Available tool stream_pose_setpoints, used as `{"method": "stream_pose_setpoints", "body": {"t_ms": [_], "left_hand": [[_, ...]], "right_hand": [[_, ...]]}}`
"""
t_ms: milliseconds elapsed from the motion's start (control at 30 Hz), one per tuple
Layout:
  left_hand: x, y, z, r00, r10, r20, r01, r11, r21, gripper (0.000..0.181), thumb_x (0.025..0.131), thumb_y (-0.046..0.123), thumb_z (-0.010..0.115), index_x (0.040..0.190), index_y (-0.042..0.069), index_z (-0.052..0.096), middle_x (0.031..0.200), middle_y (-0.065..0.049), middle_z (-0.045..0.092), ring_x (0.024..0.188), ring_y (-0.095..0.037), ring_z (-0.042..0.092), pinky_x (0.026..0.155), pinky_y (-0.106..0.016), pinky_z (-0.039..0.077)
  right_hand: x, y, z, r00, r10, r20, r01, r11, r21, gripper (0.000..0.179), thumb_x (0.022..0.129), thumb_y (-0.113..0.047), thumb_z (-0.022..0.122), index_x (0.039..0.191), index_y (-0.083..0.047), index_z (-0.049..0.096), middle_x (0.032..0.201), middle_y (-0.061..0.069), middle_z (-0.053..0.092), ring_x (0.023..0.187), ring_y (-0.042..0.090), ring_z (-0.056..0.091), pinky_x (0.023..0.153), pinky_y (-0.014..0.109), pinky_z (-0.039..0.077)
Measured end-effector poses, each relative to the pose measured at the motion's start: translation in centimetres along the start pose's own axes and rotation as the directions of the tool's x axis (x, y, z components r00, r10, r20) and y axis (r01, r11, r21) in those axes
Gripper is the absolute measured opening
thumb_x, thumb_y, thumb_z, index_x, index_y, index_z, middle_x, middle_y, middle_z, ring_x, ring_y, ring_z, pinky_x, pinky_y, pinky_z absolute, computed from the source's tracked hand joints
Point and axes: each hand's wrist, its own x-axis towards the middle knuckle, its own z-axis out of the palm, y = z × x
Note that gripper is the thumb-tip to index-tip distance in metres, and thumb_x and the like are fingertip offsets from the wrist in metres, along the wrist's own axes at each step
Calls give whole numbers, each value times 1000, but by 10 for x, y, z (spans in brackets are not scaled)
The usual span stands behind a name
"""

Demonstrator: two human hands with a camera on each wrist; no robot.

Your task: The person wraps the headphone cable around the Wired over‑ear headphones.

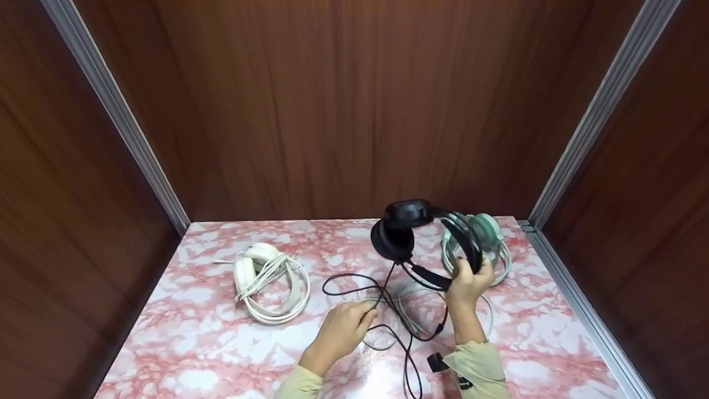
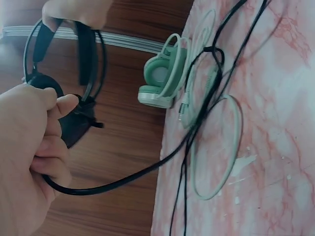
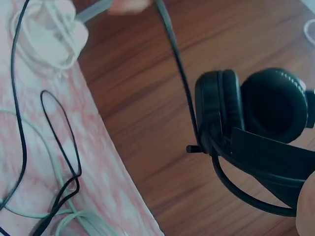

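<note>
Black over-ear headphones [image 1: 400,235] are held above the table, ear cups pointing away to the left. My right hand [image 1: 469,280] grips them by the headband, its fingers curled round the band. My left hand [image 1: 346,327] pinches the black cable [image 1: 389,277] a short way below the ear cup. In the left wrist view the cable [image 2: 113,184] runs out of that fist toward the table, where more of it lies in loose loops. Behind my right hand are green and white headphones [image 1: 487,230], partly hidden by the black headband.
White headphones [image 1: 271,282] with their cable wound round them lie at the left of the pink marbled table [image 1: 194,332]. A pale green cable [image 1: 410,321] lies tangled under the black one. Brown wood panels [image 1: 354,111] enclose the back and sides.
</note>
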Motion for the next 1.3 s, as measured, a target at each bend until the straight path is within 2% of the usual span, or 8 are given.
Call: {"method": "stream_pose_setpoints", "body": {"t_ms": [133, 267, 433, 567, 767, 900, 1067, 1300], "left_hand": [[2, 9, 3, 999, 23, 26, -23, 1000, 4, 35, 101, 26, 52, 68, 17, 44, 56, 8, 37, 52, -8, 41, 48, -25, 37], [6, 23, 13, 995, 67, 76, -71, 997, 40, 32, 103, 28, 47, 78, 14, 58, 65, 4, 56, 62, -10, 57, 59, -26, 49], [7, 35, 17, 994, 107, 31, -108, 994, 18, 36, 104, 29, 47, 69, 18, 46, 58, 9, 39, 53, -7, 45, 50, -22, 41], [6, 35, 4, 994, 109, -28, -108, 994, 6, 33, 101, 25, 52, 69, 18, 47, 58, 10, 38, 52, -7, 46, 48, -24, 41], [6, 24, -19, 997, 75, 19, -76, 996, 51, 29, 98, 23, 57, 70, 18, 53, 58, 9, 45, 55, -7, 50, 52, -26, 44], [6, 19, -30, 996, 69, 59, -68, 998, -18, 31, 98, 22, 59, 69, 19, 49, 58, 11, 37, 51, -3, 37, 48, -20, 33], [11, 12, -45, 997, 79, 15, -77, 992, -104, 16, 97, 19, 61, 82, 15, 63, 66, 11, 50, 58, -2, 45, 54, -17, 41], [38, -10, -78, 986, 136, -93, -135, 991, 15, 10, 93, 22, 66, 91, 13, 70, 80, 5, 61, 66, -6, 54, 61, -22, 48]], "right_hand": [[-5, -2, 5, 999, 26, -21, -26, 1000, 16, 22, 69, 20, 45, 64, -1, 42, 51, -2, 36, 41, 6, 31, 39, 19, 26], [-9, -5, 16, 977, 171, -125, -158, 981, 111, 21, 74, 14, 47, 66, -4, 39, 46, -3, 34, 36, 7, 28, 37, 20, 22], [-13, -1, 21, 970, 172, -172, -165, 985, 59, 21, 74, 14, 49, 68, -4, 40, 49, -2, 34, 40, 8, 30, 40, 21, 25], [-16, 4, 11, 994, -54, -90, 34, 978, -205, 22, 68, 19, 52, 66, -1, 43, 58, -1, 41, 52, 10, 38, 49, 22, 35], [-19, -10, 3, 971, -230, 68, 239, 894, -379, 13, 64, 20, 55, 68, 9, 48, 63, -3, 49, 60, 10, 45, 56, 23, 37], [-17, -20, 3, 947, -270, 171, 318, 850, -419, 13, 61, 19, 57, 68, 13, 47, 60, -2, 48, 59, 8, 44, 56, 20, 37], [-2, -23, -3, 912, -287, 292, 401, 768, -499, 15, 59, 17, 61, 70, 12, 52, 59, 8, 50, 57, 6, 42, 54, 20, 34], [17, -33, -8, 828, -111, 549, 437, 742, -508, 16, 60, 16, 60, 68, 8, 50, 60, 5, 45, 58, 11, 38, 54, 22, 31]]}}
